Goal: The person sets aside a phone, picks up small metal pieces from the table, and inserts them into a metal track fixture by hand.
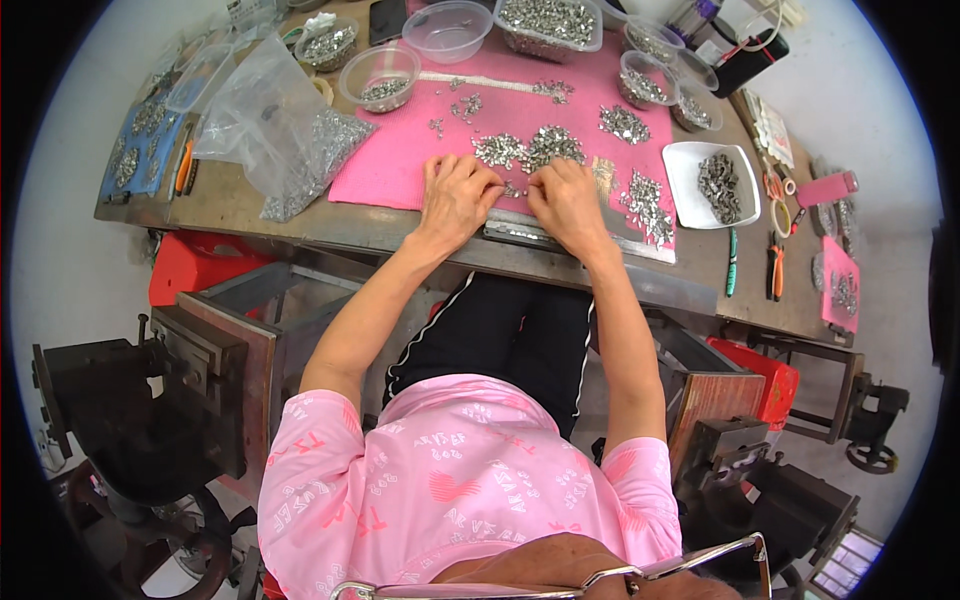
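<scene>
My left hand (458, 198) and my right hand (568, 204) work close together at the near edge of a pink mat (400, 160). Each has its fingers curled into a pinch, and whatever lies between the fingertips is too small to make out. A few small metal pieces (513, 188) lie between the two hands. Just beyond the fingertips are two heaps of shiny metal pieces, a smaller left heap (498, 150) and a larger right heap (553, 147). Below the hands, a narrow metal bar (518, 232) runs along the table edge, partly covered by my right hand.
On the right stand a white tray (672, 185) of metal parts, a green-handled tool (732, 262) and orange-handled pliers (775, 270). A clear plastic bag (265, 120) of metal pieces lies left. Plastic tubs, including an empty one (447, 32), line the back. Bench vises (190, 370) flank me.
</scene>
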Tool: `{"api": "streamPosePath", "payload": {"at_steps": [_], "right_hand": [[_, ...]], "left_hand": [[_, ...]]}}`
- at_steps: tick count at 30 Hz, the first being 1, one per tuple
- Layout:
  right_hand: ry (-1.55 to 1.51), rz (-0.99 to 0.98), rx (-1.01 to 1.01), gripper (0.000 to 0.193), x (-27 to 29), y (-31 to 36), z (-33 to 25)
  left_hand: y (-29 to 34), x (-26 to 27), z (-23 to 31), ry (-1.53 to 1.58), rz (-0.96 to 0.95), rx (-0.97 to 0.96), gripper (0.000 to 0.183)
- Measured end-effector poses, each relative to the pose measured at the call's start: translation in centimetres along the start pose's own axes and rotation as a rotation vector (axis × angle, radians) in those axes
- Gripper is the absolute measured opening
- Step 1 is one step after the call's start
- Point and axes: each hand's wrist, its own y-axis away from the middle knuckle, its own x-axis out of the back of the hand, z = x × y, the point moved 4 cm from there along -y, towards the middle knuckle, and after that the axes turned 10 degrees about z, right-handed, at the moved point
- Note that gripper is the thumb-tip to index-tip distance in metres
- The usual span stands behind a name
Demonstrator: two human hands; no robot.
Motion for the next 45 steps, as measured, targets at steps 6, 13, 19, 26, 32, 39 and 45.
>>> {"api": "streamPosePath", "payload": {"at_steps": [6, 13, 19, 26, 32, 39, 45], "right_hand": [[-0.075, -0.103, -0.186, 0.006, 3.2, 3.3, 2.5], [-0.114, -0.086, -0.183, 0.005, 3.2, 3.8, 2.6], [-0.184, -0.078, -0.258, 0.01, 3.2, 3.9, 2.7], [-0.435, 0.041, -0.426, 0.01, 5.5, 5.9, -0.5], [-0.303, 0.138, -0.269, 0.011, 5.4, 6.5, -1.4], [-0.317, 0.088, -0.28, 0.014, 5.3, 6.7, -1.0], [-0.308, 0.067, -0.249, 0.014, 5.6, 6.3, -1.3]], "left_hand": [[-0.9, 0.7, 0.2, 0.052, 0.011, -0.031, 0.01], [-1.2, -0.5, 0.7, 0.135, -0.275, -0.223, 0.008], [-1.3, -0.7, 0.6, 0.157, -0.353, -0.245, 0.008], [-1.3, -0.5, 0.3, 0.178, -0.34, -0.301, 0.007], [-1.0, -0.5, 0.9, 0.215, -0.298, -0.195, 0.009], [0.7, -0.5, 4.4, 0.467, -0.287, 0.023, 0.008], [1.6, -1.0, 6.4, 0.568, -0.186, 0.012, 0.009]]}}
